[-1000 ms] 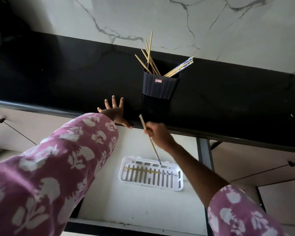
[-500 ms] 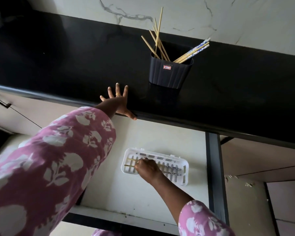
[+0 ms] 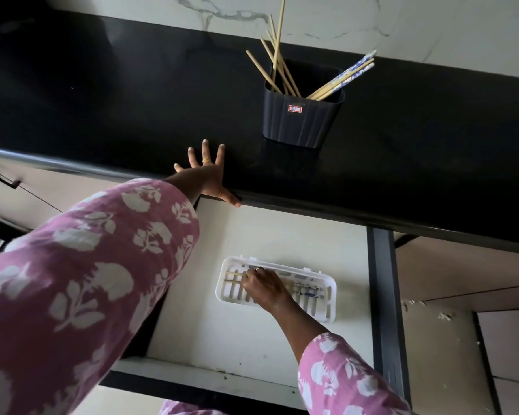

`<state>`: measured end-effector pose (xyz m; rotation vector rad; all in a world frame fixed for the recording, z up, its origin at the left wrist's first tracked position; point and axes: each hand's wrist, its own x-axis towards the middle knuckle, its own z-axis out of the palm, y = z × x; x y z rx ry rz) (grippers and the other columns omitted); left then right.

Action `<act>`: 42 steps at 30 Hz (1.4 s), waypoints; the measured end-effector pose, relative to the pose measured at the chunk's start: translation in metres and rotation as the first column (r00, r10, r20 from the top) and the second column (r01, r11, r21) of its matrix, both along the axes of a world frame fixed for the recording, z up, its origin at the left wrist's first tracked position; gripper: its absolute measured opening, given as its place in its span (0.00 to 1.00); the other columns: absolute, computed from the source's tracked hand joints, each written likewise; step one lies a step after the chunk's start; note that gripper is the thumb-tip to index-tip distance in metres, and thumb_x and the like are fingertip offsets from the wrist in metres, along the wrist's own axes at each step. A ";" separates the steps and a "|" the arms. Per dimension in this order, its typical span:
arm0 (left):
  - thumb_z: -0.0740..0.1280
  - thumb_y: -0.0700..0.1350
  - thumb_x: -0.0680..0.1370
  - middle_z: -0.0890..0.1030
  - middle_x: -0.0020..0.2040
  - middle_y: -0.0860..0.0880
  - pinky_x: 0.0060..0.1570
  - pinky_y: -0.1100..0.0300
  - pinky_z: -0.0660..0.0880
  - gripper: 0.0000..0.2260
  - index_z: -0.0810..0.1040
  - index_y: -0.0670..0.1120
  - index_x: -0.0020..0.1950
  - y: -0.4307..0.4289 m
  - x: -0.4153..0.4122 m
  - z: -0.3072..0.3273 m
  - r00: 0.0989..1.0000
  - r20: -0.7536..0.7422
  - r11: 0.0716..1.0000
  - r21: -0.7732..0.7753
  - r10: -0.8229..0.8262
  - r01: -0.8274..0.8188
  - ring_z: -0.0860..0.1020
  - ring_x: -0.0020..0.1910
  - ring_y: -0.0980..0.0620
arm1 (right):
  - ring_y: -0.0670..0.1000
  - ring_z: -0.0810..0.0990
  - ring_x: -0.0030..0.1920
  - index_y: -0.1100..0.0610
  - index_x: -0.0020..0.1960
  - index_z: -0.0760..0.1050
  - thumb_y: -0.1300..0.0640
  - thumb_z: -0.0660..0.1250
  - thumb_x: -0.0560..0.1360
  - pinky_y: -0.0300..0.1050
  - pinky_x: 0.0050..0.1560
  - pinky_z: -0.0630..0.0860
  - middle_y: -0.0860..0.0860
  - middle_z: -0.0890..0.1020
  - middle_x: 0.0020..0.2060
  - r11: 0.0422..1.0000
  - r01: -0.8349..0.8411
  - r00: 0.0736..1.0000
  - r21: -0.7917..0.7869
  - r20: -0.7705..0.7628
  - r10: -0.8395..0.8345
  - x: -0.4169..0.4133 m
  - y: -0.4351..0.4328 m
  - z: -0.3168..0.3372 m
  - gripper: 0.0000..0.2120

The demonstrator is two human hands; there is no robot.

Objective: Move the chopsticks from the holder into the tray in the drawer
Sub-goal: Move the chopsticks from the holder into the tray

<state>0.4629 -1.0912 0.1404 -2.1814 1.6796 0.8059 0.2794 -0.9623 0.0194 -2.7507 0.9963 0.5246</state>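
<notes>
A dark ribbed holder (image 3: 302,118) stands upright on the black surface (image 3: 117,94) in the upper middle of the frame, just in front of the white marbled wall (image 3: 432,22). Chopsticks (image 3: 277,59) stick up out of its open top in two fans: a plain wooden group leans toward the upper left, one of them nearly vertical and running off the top edge, while a second group with blue patterned ends (image 3: 352,71) slants toward the upper right. Below the surface edge an open drawer (image 3: 252,333) with a pale floor fills the lower middle of the frame, and a white slotted tray (image 3: 324,307) lies on that floor with its long side running left to right. Chopsticks in the tray (image 3: 233,274) lie flat along that same long axis, a wooden end showing at the tray's left and blue patterned ends toward its right. The right hand (image 3: 265,287) is down in the tray, knuckles up, fingers curled over those chopsticks; whether it actually grips one cannot be told, since the fingertips are hidden. The left hand (image 3: 207,176) rests at the front edge of the surface, fingers spread wide and flat on top, thumb hooked on the lip, holding nothing. Both arms wear pink sleeves (image 3: 81,280) with white floral print.
</notes>
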 end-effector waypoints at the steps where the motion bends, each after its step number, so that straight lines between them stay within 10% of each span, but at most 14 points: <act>1: 0.77 0.63 0.59 0.26 0.74 0.45 0.66 0.28 0.43 0.65 0.28 0.53 0.74 0.000 0.000 0.000 1.000 -0.005 1.000 0.000 -0.001 0.001 0.31 0.73 0.35 | 0.58 0.83 0.45 0.63 0.45 0.80 0.68 0.73 0.62 0.45 0.39 0.78 0.59 0.83 0.43 1.000 -0.007 1.000 -0.018 0.011 0.007 -0.002 -0.001 0.003 0.12; 3: 0.77 0.63 0.59 0.26 0.74 0.45 0.66 0.28 0.43 0.65 0.28 0.53 0.74 0.000 0.001 0.000 1.000 -0.012 1.000 -0.002 0.005 -0.005 0.30 0.73 0.35 | 0.50 0.81 0.28 0.56 0.30 0.79 0.62 0.80 0.48 0.35 0.23 0.73 0.50 0.80 0.27 0.996 -0.029 0.998 -0.085 0.053 0.034 -0.008 -0.008 -0.004 0.14; 10: 0.77 0.63 0.59 0.25 0.73 0.45 0.66 0.27 0.43 0.65 0.29 0.53 0.75 0.003 -0.001 0.004 1.000 -0.028 1.000 -0.002 0.005 -0.005 0.30 0.73 0.35 | 0.52 0.78 0.28 0.58 0.34 0.79 0.66 0.57 0.67 0.39 0.25 0.74 0.52 0.79 0.27 0.927 0.155 0.865 -0.342 0.501 0.040 -0.032 -0.044 0.037 0.13; 19: 0.77 0.63 0.59 0.26 0.74 0.45 0.66 0.28 0.43 0.66 0.29 0.52 0.75 0.003 0.000 0.005 0.999 -0.040 1.000 -0.005 0.000 -0.001 0.30 0.73 0.35 | 0.60 0.81 0.35 0.62 0.40 0.80 0.58 0.63 0.75 0.45 0.43 0.68 0.59 0.81 0.34 0.569 0.804 0.346 -0.172 0.914 -0.211 -0.049 -0.157 0.134 0.11; 24: 0.77 0.63 0.59 0.25 0.73 0.44 0.66 0.28 0.44 0.66 0.28 0.52 0.75 0.000 0.002 0.004 0.999 -0.044 1.000 0.018 -0.004 0.005 0.30 0.73 0.34 | 0.61 0.79 0.50 0.66 0.52 0.79 0.54 0.66 0.76 0.43 0.48 0.67 0.64 0.81 0.49 0.410 0.892 0.023 0.188 0.889 -0.458 -0.051 -0.217 0.196 0.14; 28: 0.78 0.63 0.59 0.25 0.73 0.44 0.66 0.28 0.43 0.66 0.28 0.51 0.75 -0.002 0.002 0.002 0.999 -0.049 1.000 0.024 -0.003 0.004 0.30 0.72 0.34 | 0.54 0.73 0.40 0.60 0.33 0.74 0.50 0.66 0.76 0.41 0.37 0.62 0.65 0.80 0.42 0.283 0.874 -0.175 0.394 0.800 -0.573 -0.052 -0.257 0.218 0.17; 31: 0.78 0.63 0.59 0.25 0.73 0.44 0.66 0.28 0.43 0.66 0.28 0.51 0.74 -0.004 0.003 0.001 0.999 -0.053 1.000 0.027 -0.005 0.006 0.30 0.72 0.34 | 0.52 0.77 0.41 0.68 0.48 0.81 0.51 0.69 0.74 0.45 0.42 0.70 0.63 0.84 0.46 0.231 0.842 -0.274 0.487 0.756 -0.594 -0.050 -0.277 0.216 0.18; 42: 0.78 0.62 0.59 0.25 0.73 0.44 0.67 0.29 0.41 0.66 0.28 0.51 0.74 -0.003 0.005 -0.004 0.998 -0.069 1.000 -0.006 0.001 -0.002 0.29 0.72 0.35 | 0.55 0.80 0.34 0.62 0.37 0.81 0.55 0.74 0.67 0.54 0.41 0.80 0.56 0.79 0.31 0.221 0.761 -0.404 0.610 0.712 -0.575 -0.059 -0.303 0.220 0.09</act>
